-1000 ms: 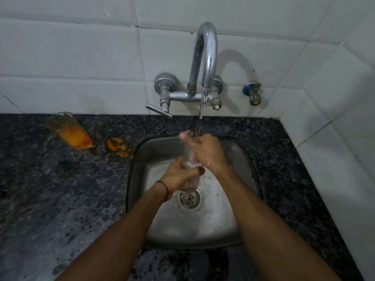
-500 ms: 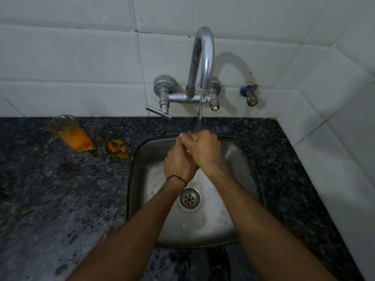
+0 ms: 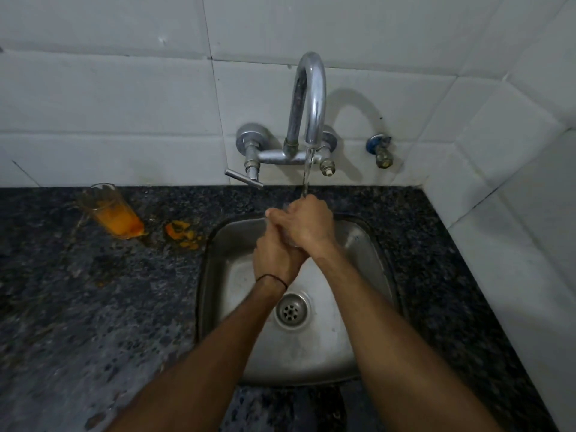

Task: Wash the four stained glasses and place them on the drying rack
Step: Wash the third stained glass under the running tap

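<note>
Both my hands are clasped together over the steel sink (image 3: 208, 294), right under the water running from the tap (image 3: 308, 98). My left hand (image 3: 274, 257) and my right hand (image 3: 308, 226) wrap round a clear glass (image 3: 290, 242), which is almost wholly hidden between them; only a pale sliver shows. A second glass (image 3: 109, 210), stained with orange liquid, stands on the dark counter far left of the sink. No drying rack is in view.
Orange spill (image 3: 182, 232) lies on the speckled granite counter (image 3: 93, 307) between the stained glass and the sink. The tap lever (image 3: 243, 178) sticks out to the left. A blue-capped valve (image 3: 381, 150) sits on the tiled wall; a tiled side wall closes the right.
The clear glass, plainly visible upright between my hands a second ago, is now covered as both hands rose and closed together under the stream.
</note>
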